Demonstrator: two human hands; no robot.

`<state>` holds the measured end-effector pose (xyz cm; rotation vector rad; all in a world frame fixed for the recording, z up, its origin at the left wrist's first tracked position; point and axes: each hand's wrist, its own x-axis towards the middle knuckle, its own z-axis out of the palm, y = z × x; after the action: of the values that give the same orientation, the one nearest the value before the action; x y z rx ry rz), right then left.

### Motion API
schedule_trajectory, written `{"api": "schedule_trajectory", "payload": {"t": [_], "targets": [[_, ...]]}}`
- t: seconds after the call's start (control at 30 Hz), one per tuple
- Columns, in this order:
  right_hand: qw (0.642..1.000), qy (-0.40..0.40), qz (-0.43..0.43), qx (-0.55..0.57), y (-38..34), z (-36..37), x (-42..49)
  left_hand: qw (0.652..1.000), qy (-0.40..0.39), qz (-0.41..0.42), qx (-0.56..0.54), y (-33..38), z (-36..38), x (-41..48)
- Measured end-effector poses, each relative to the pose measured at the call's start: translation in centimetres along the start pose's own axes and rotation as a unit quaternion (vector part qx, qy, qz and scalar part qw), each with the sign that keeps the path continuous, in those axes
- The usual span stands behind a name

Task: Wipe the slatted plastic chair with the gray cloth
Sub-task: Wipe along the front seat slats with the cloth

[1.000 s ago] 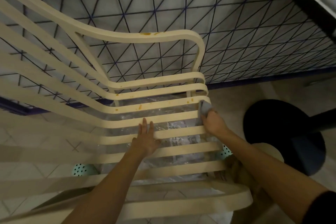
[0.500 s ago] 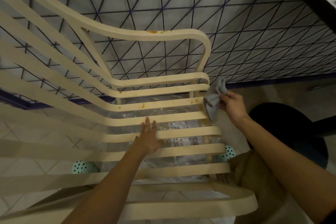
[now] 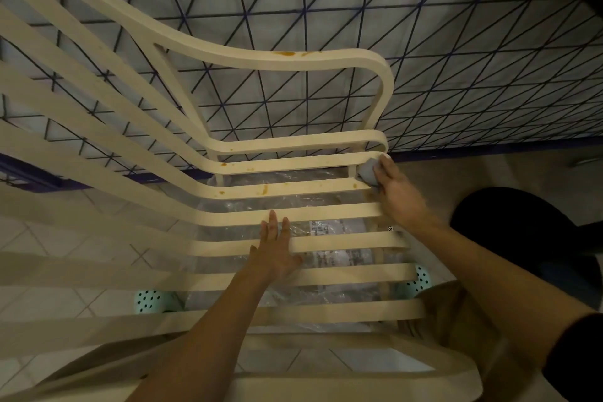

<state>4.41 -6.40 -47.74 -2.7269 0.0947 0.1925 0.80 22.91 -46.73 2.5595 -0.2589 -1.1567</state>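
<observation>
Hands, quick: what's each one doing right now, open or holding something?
Left hand: open, fingers straight, resting flat on the chair slats.
Right hand: grips the gray cloth, pressed at the slat ends.

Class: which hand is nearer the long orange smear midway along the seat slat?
Left. The left hand lies flat, fingertips just short of the orange smear; the right hand holds the gray cloth at that slat's right end.

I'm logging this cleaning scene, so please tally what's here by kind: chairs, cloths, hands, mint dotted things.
Slatted chair: 1
Gray cloth: 1
Hands: 2, left hand and right hand
Mint dotted things under the chair: 2
Total: 6
</observation>
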Motion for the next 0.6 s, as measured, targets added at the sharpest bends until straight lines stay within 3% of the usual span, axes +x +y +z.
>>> {"api": "schedule_trajectory", "payload": {"t": [0.07, 0.27, 0.6], "targets": [[0.996, -0.012, -0.039, -0.080, 0.1, 1.1, -0.4, 1.000, 0.000, -0.004, 0.002, 0.0, 0.0, 0.0], [0.980, -0.035, -0.073, -0.182, -0.3, 0.6, -1.4, 1.000, -0.003, -0.004, -0.002, 0.0, -0.1, 0.2], [0.972, -0.047, -0.108, -0.205, -2.6, 1.1, -0.6, 1.000, -0.014, -0.005, -0.009, 0.2, -0.2, 0.2]]}}
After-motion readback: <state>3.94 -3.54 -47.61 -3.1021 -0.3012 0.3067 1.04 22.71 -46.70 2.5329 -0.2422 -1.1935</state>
